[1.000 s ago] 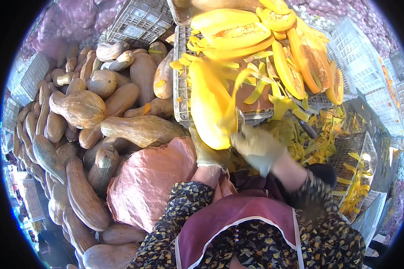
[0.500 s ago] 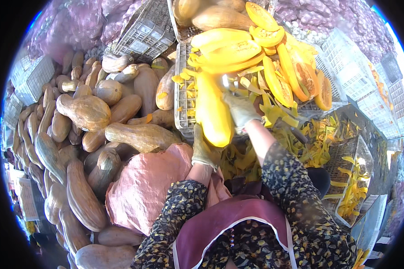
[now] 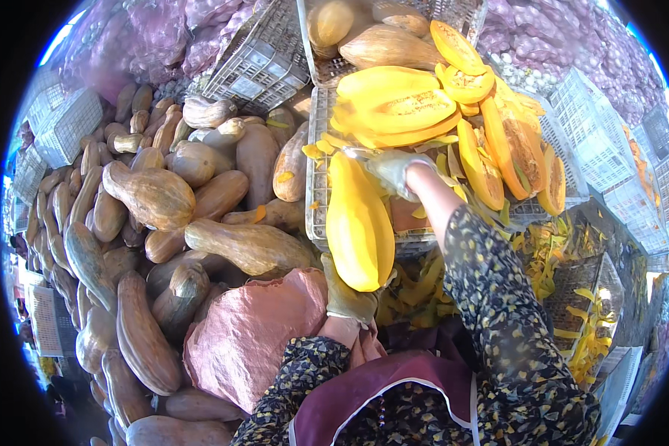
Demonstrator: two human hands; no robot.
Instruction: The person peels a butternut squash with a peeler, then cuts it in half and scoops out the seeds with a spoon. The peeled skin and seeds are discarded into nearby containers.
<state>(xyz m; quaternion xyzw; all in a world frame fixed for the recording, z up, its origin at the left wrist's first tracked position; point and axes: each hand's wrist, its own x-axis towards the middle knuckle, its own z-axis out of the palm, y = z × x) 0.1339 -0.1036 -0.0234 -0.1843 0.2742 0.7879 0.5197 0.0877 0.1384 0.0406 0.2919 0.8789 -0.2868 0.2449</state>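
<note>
Pumpkin (image 3: 360, 230), peeled yellow, overhangs the near edge of a crate (image 3: 318, 215), its wide end clamped in the grip of the left hand (image 3: 347, 301). Should that slacken, the overhang could tip it off. Beside the narrow end is the right hand (image 3: 395, 174); whether its grip is together I cannot tell. Cut pumpkins (image 3: 412, 113) lie beyond. No brand, label or writing is readable.

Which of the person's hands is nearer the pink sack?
Left. The left hand is just beside the pink sack, at the near end of the peeled squash. The right hand is farther off, by the squash's far end.
</note>
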